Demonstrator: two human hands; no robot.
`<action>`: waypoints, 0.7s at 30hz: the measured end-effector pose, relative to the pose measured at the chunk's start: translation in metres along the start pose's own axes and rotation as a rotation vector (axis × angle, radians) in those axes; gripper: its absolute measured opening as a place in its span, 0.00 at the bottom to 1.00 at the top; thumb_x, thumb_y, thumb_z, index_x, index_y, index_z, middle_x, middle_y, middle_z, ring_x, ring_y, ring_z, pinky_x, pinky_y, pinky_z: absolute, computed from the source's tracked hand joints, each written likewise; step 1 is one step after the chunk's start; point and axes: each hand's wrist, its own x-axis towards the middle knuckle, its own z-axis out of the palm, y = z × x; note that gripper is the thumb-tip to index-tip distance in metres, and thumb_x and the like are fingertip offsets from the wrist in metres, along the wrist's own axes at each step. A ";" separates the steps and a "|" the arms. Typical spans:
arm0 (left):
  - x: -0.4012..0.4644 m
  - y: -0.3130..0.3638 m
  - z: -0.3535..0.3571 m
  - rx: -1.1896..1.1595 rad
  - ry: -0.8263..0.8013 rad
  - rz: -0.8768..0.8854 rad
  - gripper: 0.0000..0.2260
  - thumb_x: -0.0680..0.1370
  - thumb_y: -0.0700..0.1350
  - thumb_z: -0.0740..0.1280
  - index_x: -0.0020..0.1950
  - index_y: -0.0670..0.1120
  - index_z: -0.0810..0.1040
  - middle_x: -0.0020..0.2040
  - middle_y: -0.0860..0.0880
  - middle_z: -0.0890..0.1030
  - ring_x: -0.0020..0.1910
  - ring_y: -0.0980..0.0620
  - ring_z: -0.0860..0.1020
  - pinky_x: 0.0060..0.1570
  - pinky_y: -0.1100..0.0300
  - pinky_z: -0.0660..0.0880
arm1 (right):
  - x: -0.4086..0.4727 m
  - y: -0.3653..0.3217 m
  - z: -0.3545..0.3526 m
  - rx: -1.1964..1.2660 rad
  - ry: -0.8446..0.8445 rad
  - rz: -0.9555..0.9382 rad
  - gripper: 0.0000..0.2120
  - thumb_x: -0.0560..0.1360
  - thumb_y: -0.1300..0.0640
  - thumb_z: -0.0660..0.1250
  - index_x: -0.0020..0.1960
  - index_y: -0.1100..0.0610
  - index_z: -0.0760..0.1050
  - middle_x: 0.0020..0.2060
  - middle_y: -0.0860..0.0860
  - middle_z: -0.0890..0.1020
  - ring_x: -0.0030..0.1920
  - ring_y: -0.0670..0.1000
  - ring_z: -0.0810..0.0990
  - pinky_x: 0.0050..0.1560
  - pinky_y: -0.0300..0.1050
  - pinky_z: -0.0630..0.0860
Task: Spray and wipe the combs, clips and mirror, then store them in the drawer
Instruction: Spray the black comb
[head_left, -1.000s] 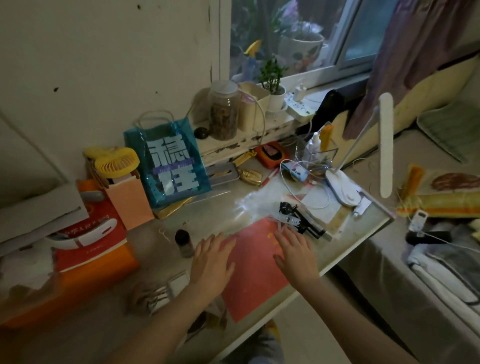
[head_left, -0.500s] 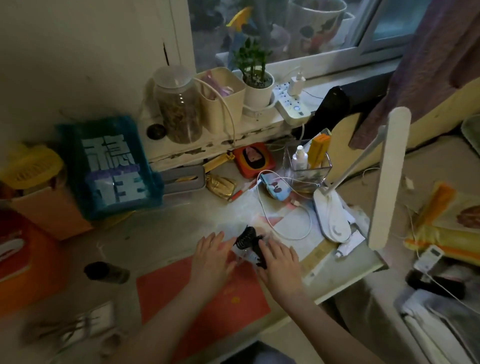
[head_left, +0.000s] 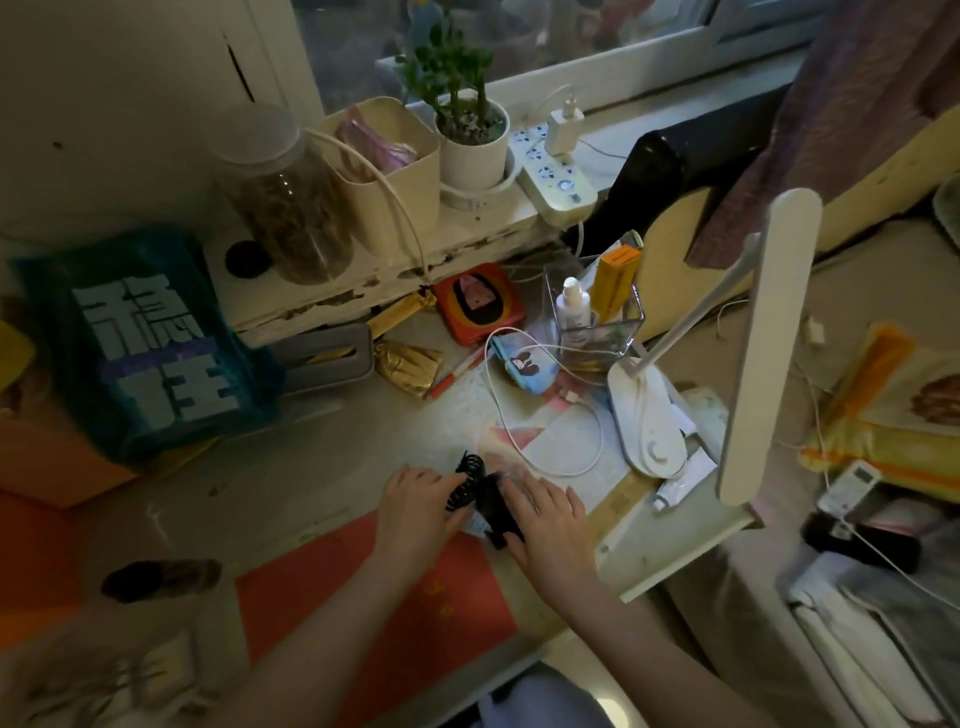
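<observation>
Black clips (head_left: 480, 499) lie bunched on the desk (head_left: 322, 483) at six o'clock from the lamp (head_left: 649, 415), the left hand (head_left: 415, 512) pinching one while the right hand (head_left: 548, 519) lies spread over the rest, probably gathering them for spraying.

The clips (head_left: 475, 491) are black. Under them lies a red sheet (head_left: 374, 618) on the pale tabletop (head_left: 311, 467). The bag (head_left: 145, 343) is teal with white characters. The lamp (head_left: 753, 343) is white, the plant (head_left: 452, 73) green.
</observation>
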 end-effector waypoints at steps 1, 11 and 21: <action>0.001 0.001 -0.001 -0.027 0.007 -0.002 0.18 0.57 0.52 0.81 0.44 0.53 0.84 0.31 0.54 0.80 0.32 0.52 0.79 0.40 0.57 0.77 | 0.000 0.002 0.000 0.000 0.003 -0.003 0.38 0.50 0.45 0.81 0.59 0.50 0.78 0.55 0.51 0.82 0.51 0.53 0.82 0.50 0.54 0.78; -0.008 -0.001 -0.045 -0.503 0.119 -0.181 0.16 0.72 0.47 0.73 0.59 0.55 0.79 0.52 0.60 0.78 0.51 0.58 0.75 0.48 0.62 0.71 | 0.013 0.003 -0.027 0.429 0.014 0.015 0.33 0.73 0.47 0.69 0.74 0.48 0.60 0.70 0.48 0.68 0.69 0.50 0.66 0.68 0.44 0.62; -0.029 -0.002 -0.093 -0.650 0.151 -0.192 0.15 0.72 0.48 0.71 0.57 0.61 0.76 0.53 0.64 0.78 0.55 0.65 0.74 0.56 0.63 0.72 | 0.031 -0.011 -0.088 0.812 -0.057 -0.205 0.38 0.66 0.50 0.76 0.72 0.47 0.64 0.68 0.40 0.68 0.67 0.40 0.65 0.65 0.35 0.59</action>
